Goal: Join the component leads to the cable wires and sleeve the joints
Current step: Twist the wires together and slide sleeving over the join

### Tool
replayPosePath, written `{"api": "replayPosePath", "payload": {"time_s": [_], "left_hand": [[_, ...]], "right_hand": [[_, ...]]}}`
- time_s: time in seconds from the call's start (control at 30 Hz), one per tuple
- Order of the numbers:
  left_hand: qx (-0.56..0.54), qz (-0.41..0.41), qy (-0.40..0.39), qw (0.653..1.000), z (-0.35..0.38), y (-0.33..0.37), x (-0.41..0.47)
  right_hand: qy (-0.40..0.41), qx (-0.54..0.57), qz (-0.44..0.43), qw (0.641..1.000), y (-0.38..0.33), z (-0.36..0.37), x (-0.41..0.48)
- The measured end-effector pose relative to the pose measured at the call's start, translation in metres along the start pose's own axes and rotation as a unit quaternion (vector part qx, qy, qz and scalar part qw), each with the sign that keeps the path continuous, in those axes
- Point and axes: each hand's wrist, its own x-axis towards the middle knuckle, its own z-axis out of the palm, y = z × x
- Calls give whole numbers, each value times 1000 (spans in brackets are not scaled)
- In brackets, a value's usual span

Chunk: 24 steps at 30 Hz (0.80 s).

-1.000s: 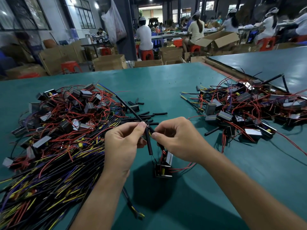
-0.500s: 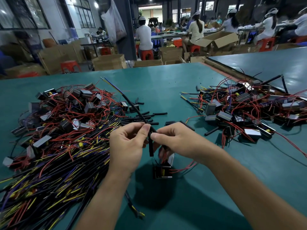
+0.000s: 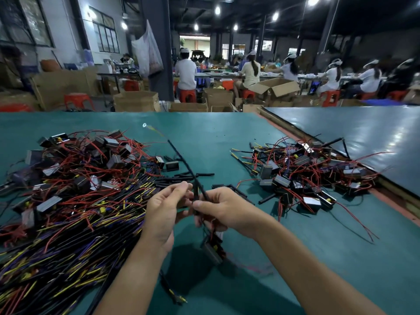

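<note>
Both hands up at ctr, over the teal table (image 3: 204, 137). Left hand (image 3: 167, 210): thumb & forefinger pinched together on a short black sleeve (image 3: 196, 196), other fingers curled under. Right hand (image 3: 225, 210) closed too, thumb tip pressed on the black cable (image 3: 181, 159) right where it meets the sleeve. The joint itself sits behind the fingers, can't tell more. Cable rises up & away to the left, ending in a blurred pale tip. Below the right hand a small boxy component (image 3: 212, 252) hangs on red leads, blurred, its shadow on the mat.

Now the surface: matte green mat. Big heap (image 3: 79, 189) at left, black cables w/ yellow & purple ends plus red-wired components. Smaller heap (image 3: 306, 171) at right. Loose black sleeves (image 3: 200, 175) scattered btwn the two, just beyond the hands. A second table (image 3: 352, 133), glossier, sits at right w/ a brownish strip btwn.

Room: dim workshop. Ceiling lamps (image 3: 217, 10) overhead, windows (image 3: 105, 34) at left, a dark pillar (image 3: 159, 42) w/ a plastic bag (image 3: 147, 53) hanging on it. Cardboard boxes (image 3: 136, 101) & red stools (image 3: 78, 101) past the table edge. Workers (image 3: 186, 71) in white tops & caps seated at far benches, mostly backs to us.
</note>
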Motion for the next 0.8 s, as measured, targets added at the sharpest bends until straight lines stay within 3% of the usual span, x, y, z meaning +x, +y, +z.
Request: {"api": "replayPosePath", "payload": {"time_s": [0.07, 0.13, 0.27, 0.33, 0.37, 0.57, 0.7, 0.8], "left_hand": [[37, 1, 16, 999, -2, -5, 1], [67, 1, 34, 997, -2, -9, 2], [111, 20, 43, 993, -2, -16, 3], [135, 29, 41, 990, -1, -19, 4], [146, 33, 39, 988, -1, -21, 5], [161, 46, 25, 986, -1, -26, 3], [202, 44, 9, 978, 1, -30, 1], [262, 64, -1, 963, 4, -35, 1]], "right_hand": [[93, -47, 4, 995, -14, -13, 1], [204, -179, 6, 962, -33, -38, 1], [370, -471, 53, 799, -56, -108, 13], [428, -537, 40, 726, -57, -138, 29], [437, -554, 40, 707, -53, -149, 38], [313, -582, 279, 697, 22, -186, 64], [288, -573, 303, 705, 34, -199, 63], [267, -596, 340, 676, 18, -190, 67]]}}
